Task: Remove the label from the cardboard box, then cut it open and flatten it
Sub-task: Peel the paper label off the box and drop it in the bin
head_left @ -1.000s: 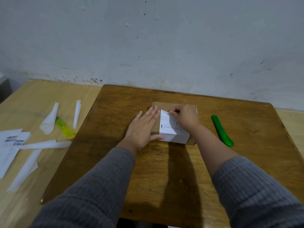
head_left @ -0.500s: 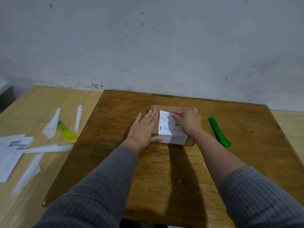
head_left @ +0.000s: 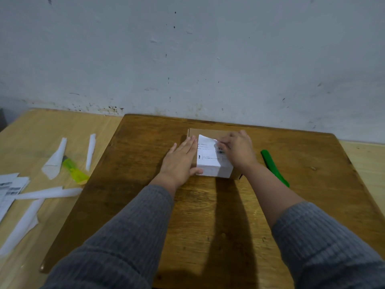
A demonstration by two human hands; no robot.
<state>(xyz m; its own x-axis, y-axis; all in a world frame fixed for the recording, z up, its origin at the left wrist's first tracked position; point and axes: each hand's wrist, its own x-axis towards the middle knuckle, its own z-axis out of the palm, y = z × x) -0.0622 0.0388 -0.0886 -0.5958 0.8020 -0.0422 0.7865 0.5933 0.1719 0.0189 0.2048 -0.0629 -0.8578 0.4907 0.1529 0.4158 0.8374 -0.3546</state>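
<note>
A small brown cardboard box [head_left: 210,132] sits on the dark wooden board [head_left: 208,215], near its far edge. A white shipping label [head_left: 209,158] covers the box's top and wraps down its near side. My left hand [head_left: 180,162] lies flat against the box's left side, thumb on the label's near left corner. My right hand [head_left: 238,150] rests on the right part of the box, its fingertips pinching the label's far edge, which is lifted off the cardboard. A green cutter [head_left: 274,166] lies on the board right of the box.
On the lighter table [head_left: 41,130] at the left lie several white paper strips [head_left: 55,158], printed labels [head_left: 10,188] and a yellow-green cutter [head_left: 75,172]. A grey wall [head_left: 187,49] rises right behind the board.
My right hand's fingertips have shifted along the label's far edge toward the right, and that far edge now stands peeled up. My left hand still holds the box's left side.
</note>
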